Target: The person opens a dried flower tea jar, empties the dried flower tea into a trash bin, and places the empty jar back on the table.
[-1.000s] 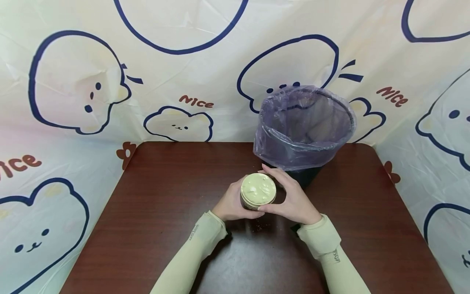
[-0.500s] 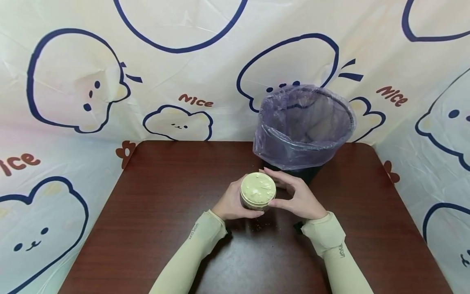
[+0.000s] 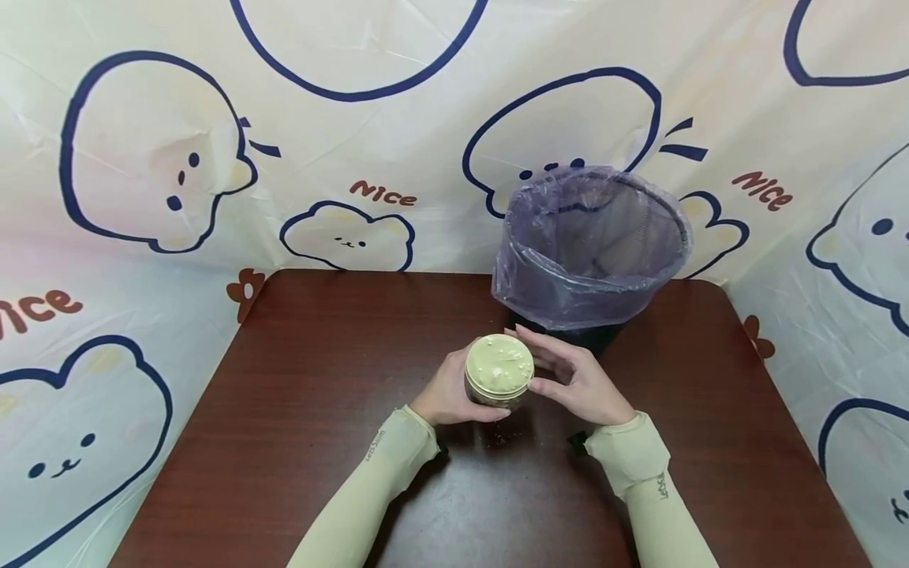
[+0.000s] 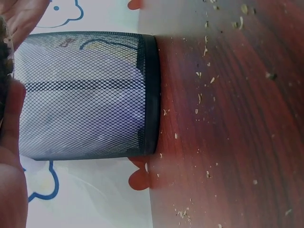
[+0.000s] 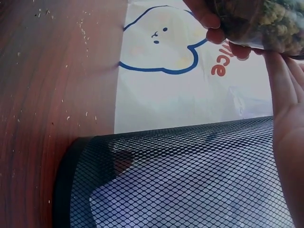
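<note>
A clear jar (image 5: 280, 23) with dried greenish-yellow bits inside is held upright above the table, its gold-toned lid (image 3: 499, 363) facing up. My left hand (image 3: 450, 390) grips it from the left, thumb across the near side. On the right, my right hand (image 3: 578, 386) curves round the lid's edge, its thumb at the near right and its fingers at the far side. Only a sliver of the jar (image 4: 5, 71) shows in the left wrist view. How firmly the right fingertips press is partly hidden.
A black mesh bin (image 4: 90, 95) with a purple liner bag (image 3: 568, 292) stands just beyond the right hand. Small dry crumbs (image 4: 206, 50) are scattered over the brown table (image 3: 319, 379). Printed cloth (image 3: 355, 142) hangs behind and at both sides.
My right hand has turned and shifted right round the lid, its thumb sliding from the near side to the right edge. The left hand and the jar stay about where they were.
</note>
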`<action>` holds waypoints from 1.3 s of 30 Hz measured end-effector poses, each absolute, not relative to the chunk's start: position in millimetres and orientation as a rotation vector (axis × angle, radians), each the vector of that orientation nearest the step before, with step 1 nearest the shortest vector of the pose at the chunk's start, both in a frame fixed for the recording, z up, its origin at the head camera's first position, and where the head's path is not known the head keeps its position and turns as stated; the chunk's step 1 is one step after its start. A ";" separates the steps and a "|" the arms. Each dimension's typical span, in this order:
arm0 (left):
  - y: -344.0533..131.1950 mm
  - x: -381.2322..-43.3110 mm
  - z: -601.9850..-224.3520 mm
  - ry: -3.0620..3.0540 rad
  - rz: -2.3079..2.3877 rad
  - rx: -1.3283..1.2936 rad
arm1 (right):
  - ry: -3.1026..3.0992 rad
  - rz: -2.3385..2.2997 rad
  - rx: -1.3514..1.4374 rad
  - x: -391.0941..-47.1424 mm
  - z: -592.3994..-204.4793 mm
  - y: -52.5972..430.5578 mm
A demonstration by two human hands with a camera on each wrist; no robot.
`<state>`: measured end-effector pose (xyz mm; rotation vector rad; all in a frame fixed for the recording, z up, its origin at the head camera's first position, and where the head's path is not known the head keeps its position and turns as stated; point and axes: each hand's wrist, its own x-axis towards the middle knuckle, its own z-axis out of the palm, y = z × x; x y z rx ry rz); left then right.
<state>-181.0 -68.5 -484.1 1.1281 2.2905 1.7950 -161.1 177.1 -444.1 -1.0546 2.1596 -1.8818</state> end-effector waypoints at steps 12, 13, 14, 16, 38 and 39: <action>-67.9 -181.6 -486.8 2.377 1.725 1.093 | 2.550 -1.726 -1.105 -154.8 -441.9 158.9; -67.9 -181.7 -486.8 2.390 1.719 1.101 | 2.596 -1.690 -1.100 -154.1 -440.7 156.8; -68.0 -182.2 -486.9 2.401 1.716 1.109 | 2.642 -1.651 -1.096 -153.6 -439.2 154.6; -68.7 -182.9 -486.4 2.415 1.717 1.114 | 2.721 -1.580 -1.085 -153.2 -436.7 150.4; -69.6 -182.0 -484.5 2.391 1.734 1.091 | 2.691 -1.512 -1.131 -159.7 -427.7 158.1; -69.5 -181.9 -484.3 2.388 1.736 1.088 | 2.667 -1.532 -1.132 -160.0 -427.5 159.2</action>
